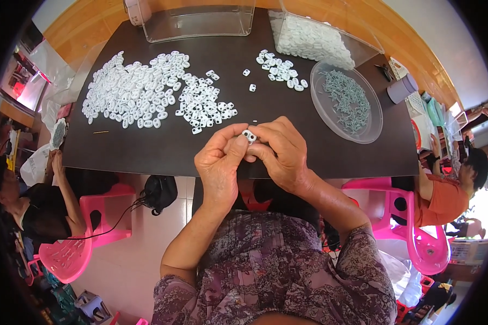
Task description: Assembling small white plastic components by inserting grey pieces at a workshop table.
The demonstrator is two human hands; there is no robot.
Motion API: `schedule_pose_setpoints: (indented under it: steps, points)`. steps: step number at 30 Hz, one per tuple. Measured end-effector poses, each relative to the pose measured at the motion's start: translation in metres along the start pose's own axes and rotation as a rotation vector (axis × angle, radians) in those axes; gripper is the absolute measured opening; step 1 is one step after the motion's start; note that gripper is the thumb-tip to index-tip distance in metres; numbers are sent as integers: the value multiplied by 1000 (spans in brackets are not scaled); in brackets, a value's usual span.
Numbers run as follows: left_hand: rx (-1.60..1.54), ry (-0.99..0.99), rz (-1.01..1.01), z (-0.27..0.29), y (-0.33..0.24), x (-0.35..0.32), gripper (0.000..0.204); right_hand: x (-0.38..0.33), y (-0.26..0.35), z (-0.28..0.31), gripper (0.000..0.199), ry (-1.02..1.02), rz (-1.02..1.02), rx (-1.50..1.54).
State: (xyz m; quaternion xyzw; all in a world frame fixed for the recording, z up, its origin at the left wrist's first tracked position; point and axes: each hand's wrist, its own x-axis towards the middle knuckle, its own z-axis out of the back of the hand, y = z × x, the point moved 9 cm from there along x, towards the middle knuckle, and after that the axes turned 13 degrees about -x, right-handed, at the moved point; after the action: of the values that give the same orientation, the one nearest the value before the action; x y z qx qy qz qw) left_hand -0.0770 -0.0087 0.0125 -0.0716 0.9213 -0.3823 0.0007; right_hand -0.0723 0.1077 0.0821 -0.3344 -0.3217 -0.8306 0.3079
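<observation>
- Two hands meet at the centre of the frame, just above the near edge of the dark bench (146, 157): the left hand (218, 162) and the right hand (281, 154), fingertips touching.
- Both grips are closed together on one small white plastic piece (249, 135), pinched between the left thumb and forefinger and the right fingertips; it shows two small holes.
- The piece is held just over the bench top, not resting on it.
- Above and left of the hands, a wide heap of white pieces (141, 92) of the same kind spreads over the bench, its nearest edge close to the left hand.
- A smaller cluster of white pieces (281, 70) lies in the upper middle, with a few loose ones beside it.
- To the upper right of the hands, a round clear dish (370, 132) holds a pile of small grey metal parts (346, 98).
- At the top edge stand two clear plastic boxes: the left box (200, 24) looks bare, and the right box (358, 40) is filled with white pieces.
- A pink plastic chair (70, 254) stands at lower left, and another pink chair (417, 238) at lower right.
- Other people sit at the left and right edges of the frame.
</observation>
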Motion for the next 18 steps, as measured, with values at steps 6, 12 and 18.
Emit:
schedule_pose_setpoints:
  steps: [6, 12, 18]
  points:
    - [16, 73, -18, -3, -3, -1, 23, 1, -1, 3, 28, -1, -8, 31]
    - [115, 93, -90, -3, -9, -3, 24, 0, -2, 2, 27, 55, -73, 57]
    - [158, 119, -2, -7, -8, -2, 28, -5, -19, -3, 20, 155, -284, 312]
